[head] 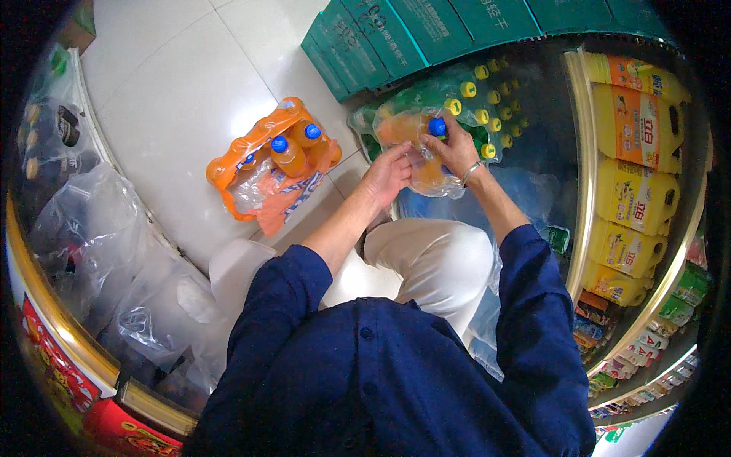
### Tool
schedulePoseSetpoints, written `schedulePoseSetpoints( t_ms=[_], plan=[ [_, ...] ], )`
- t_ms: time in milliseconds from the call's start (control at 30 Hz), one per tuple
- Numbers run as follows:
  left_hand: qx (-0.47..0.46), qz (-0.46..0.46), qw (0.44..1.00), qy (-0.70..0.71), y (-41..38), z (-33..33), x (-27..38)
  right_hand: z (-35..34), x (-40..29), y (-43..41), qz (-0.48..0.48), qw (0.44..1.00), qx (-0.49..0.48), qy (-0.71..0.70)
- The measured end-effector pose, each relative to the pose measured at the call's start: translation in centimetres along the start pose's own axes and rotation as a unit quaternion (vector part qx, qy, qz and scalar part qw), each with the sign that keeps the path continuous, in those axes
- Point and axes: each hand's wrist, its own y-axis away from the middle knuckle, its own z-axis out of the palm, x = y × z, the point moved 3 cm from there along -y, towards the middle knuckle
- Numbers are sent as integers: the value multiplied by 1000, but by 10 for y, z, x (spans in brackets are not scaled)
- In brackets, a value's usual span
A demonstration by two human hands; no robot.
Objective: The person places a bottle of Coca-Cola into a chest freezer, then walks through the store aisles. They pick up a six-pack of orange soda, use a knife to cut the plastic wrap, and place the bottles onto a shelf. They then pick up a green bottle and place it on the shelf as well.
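My right hand [457, 149], with a silvery bracelet at its wrist, has thumb and fingers about the neck of a plastic bottle of orange drink [400, 128] with a blue cap. Clear plastic wrap surrounds this bottle, and another orange bottle [429, 176] lies below it. Beside the wrap is my left hand [388, 174], its fingers curled; whether it grips the film is hard to see. Left of my hands, on the tiled floor, a torn orange shrink-wrap pack [245, 145] holds several blue-capped orange drink bottles [290, 160].
Green bottles with yellow caps [481, 117] stand in clear wrap beyond my right hand. Green cartons [394, 40] line the far side. Yellow jugs [628, 191] fill the right shelf. Plastic-wrapped goods [97, 211] sit along the left shelf. Pale floor tiles [171, 85] extend ahead.
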Motion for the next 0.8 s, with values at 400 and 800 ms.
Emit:
schedulePoseSetpoints(
  t_ms=[400, 800],
  plan=[
    [40, -27, 998, 42, -2, 10, -1, -34, 38, 38, 66, 987, -146, 31],
    [58, 2, 996, 73, -10, 4, -2, -52, 42, 43, 65, 985, -145, 71]
  ],
)
